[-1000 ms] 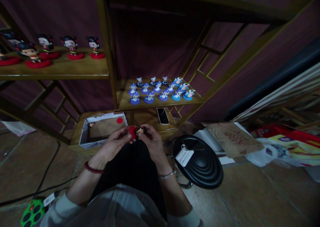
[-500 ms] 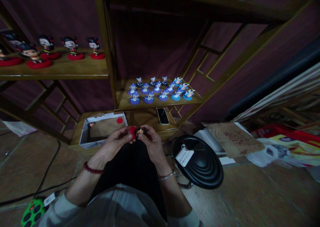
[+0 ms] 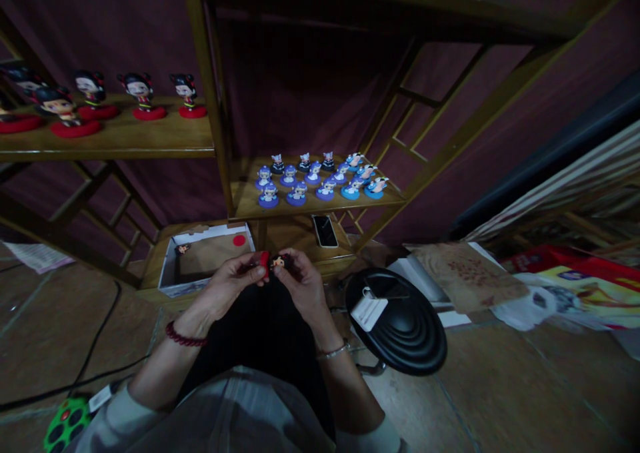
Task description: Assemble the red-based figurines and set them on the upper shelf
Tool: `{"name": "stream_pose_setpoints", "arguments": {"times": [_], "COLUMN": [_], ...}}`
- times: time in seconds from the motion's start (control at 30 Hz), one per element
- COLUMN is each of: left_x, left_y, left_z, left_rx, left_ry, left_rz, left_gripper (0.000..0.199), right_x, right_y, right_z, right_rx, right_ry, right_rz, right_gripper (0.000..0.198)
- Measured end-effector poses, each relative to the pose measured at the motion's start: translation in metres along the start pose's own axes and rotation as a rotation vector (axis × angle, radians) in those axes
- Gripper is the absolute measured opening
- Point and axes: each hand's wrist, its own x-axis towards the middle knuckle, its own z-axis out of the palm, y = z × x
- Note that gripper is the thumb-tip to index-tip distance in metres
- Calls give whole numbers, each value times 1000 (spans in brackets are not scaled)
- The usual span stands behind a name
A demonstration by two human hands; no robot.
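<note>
My left hand (image 3: pixel 234 278) pinches a round red base (image 3: pixel 265 266), turned on edge. In my right hand (image 3: pixel 301 278) is a small dark-haired figurine (image 3: pixel 278 262), gripped between thumb and fingers. The two pieces are held close together above my lap; whether they touch is hard to tell. Just beyond my left hand lies an open cardboard box (image 3: pixel 170 266) with another small figurine (image 3: pixel 183 248) and a red disc (image 3: pixel 239 240) inside. Finished-looking figurines on red bases (image 3: pixel 137 96) stand on the upper left shelf.
Several purple, blue and black figurines (image 3: pixel 297 192) fill the middle shelf (image 3: pixel 245 208). Below lies a phone (image 3: pixel 325 231). To my right is a round black stool (image 3: pixel 410 326) bearing a white case (image 3: pixel 369 310). Plastic bags (image 3: pixel 525 303) and a cable (image 3: pixel 100 333) lie on the floor.
Both hands stay nearly in place. The red base has turned slightly more edge-on, and the figurine has shifted a little to the left with my right hand.
</note>
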Motion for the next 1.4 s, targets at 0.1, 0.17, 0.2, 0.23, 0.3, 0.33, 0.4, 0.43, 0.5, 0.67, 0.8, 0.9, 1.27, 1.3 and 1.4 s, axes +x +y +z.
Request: {"name": "stream_pose_setpoints", "arguments": {"times": [0.1,0.17,0.2,0.23,0.3,0.33,0.4,0.43,0.5,0.67,0.8,0.9,1.27,1.3,1.4], "left_x": [1,1,0,0,0,-1,-1,-1,-1,0,-2,-3,-4,-5,-6], "left_y": [-2,-3,-3,-3,-2,-2,-1,-1,-2,-5,-6,-5,1,1,3], "left_z": [-1,-1,-1,-1,-1,0,0,0,0,-1,-1,-1,1,1,1], "left_rx": [7,3,-1,-4,-11,-16,-24,-27,-28,-25,-52,-62,-35,-29,-14], "left_ry": [0,1,2,4,3,-1,-13,-20,-32,-62,-57,-60,-103,-98,-82], "left_rz": [3,-3,-4,-7,-11,-13,-15,-14,-9,-9,-29,-41,-15,-11,-5], "left_gripper": [34,34,34,34,34,34,32,32,30,27,29,29,31,31,33], "right_x": [-1,-1,-2,-2,-2,-3,-4,-4,-6,-8,-8,-8,-3,-3,-4], "right_y": [1,1,1,0,-1,-2,-5,-6,-7,-8,-13,-18,-25,-25,-27], "right_z": [0,-1,-2,-2,-4,-5,-6,-7,-8,-9,-9,-10,-14,-13,-10], "right_rx": [-43,-88,-117,-150,-222,-253,-305,-329,-375,-444,-547,-623,-725,-721,-713], "right_ry": [-1,-10,-14,-17,-28,-33,-53,-60,-61,-54,-101,-137,-203,-201,-186], "right_rz": [-17,-33,-46,-59,-86,-101,-126,-138,-164,-213,-288,-351,-480,-479,-450], "right_gripper": [23,22,22,21,21,22,23,23,22,19,19,18,20,20,19]}}
